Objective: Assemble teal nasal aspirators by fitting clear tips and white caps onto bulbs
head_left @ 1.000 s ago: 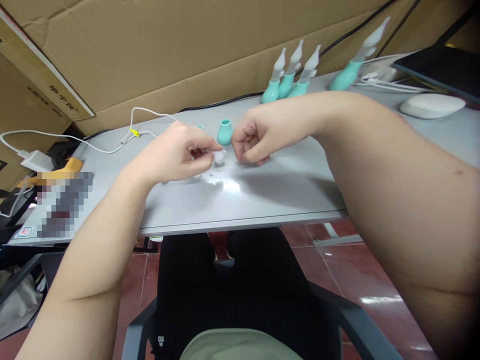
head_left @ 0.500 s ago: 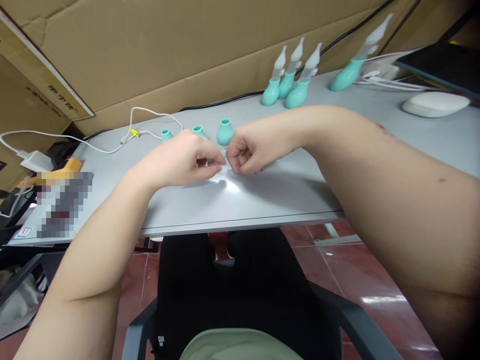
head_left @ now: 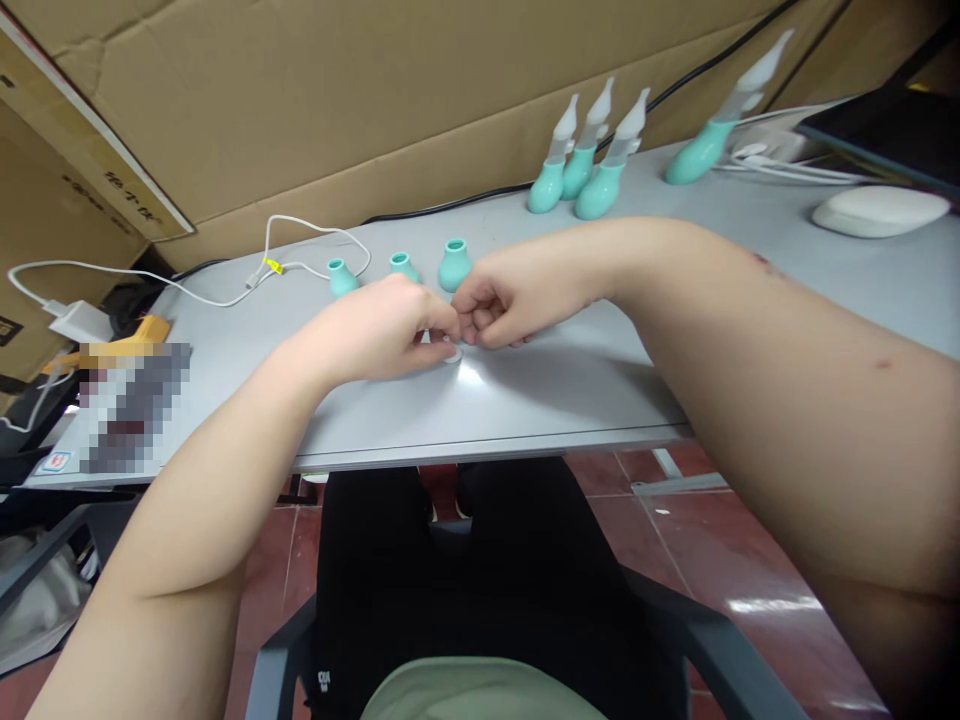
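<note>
My left hand (head_left: 401,325) pinches a small white piece (head_left: 454,356) between thumb and fingers, low over the desk. It seems round and pale, but most of it is hidden. Against those fingertips my right hand (head_left: 499,305) is closed, its fingers curled; whatever it grips cannot be made out. Just behind my hands stand open-topped teal rubber bulbs: a left bulb (head_left: 343,279), a middle bulb (head_left: 405,265) partly covered by my left hand, and a right bulb (head_left: 454,268) near my right knuckles.
Teal bulb nasal aspirators (head_left: 600,190) with clear tubes and white tips stand at the back; another aspirator (head_left: 701,152) leans farther right. A white mouse-like object (head_left: 881,212) lies at right. White cable (head_left: 315,228) and a yellow object (head_left: 150,332) are on the left. Cardboard (head_left: 337,100) backs the grey desk.
My left hand has shifted slightly toward me and right, and the white piece now shows at its fingertips. My right hand stays nearly in place. The whole view has shifted slightly.
</note>
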A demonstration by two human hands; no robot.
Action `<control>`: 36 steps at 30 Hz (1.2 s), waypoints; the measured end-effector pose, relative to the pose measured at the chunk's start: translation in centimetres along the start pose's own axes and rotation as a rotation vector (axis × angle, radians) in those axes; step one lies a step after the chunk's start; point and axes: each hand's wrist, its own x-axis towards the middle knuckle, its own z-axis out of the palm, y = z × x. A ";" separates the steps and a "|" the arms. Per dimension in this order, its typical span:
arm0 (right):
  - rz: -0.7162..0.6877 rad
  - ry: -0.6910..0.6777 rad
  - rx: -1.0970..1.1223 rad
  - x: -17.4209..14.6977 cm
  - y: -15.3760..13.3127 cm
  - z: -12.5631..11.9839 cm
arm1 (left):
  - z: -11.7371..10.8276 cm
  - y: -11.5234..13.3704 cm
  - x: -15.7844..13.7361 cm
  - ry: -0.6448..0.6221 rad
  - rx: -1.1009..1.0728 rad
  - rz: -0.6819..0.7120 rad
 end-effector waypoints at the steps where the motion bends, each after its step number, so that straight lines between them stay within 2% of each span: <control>1: 0.000 -0.002 0.001 0.0 0.1 0.0 | -0.1 0.1 0.0 -0.006 0.002 -0.012; 12: -0.007 0.004 0.004 -0.2 0.0 0.0 | -0.3 0.2 0.0 -0.009 -0.036 0.008; 20: 0.007 0.044 0.019 -0.2 -0.1 0.2 | -0.2 0.0 -0.4 0.058 -0.040 0.048; 26: 0.037 0.032 -0.060 -0.1 -0.1 0.1 | -0.1 -0.5 -0.4 0.122 -0.065 0.091; 32: 0.050 0.071 -0.046 0.0 -0.1 0.4 | 0.5 -1.1 -0.5 0.264 -0.114 0.200; 36: 0.045 0.069 -0.049 -0.2 -0.4 0.4 | 0.7 -1.3 -0.4 0.395 -0.084 0.350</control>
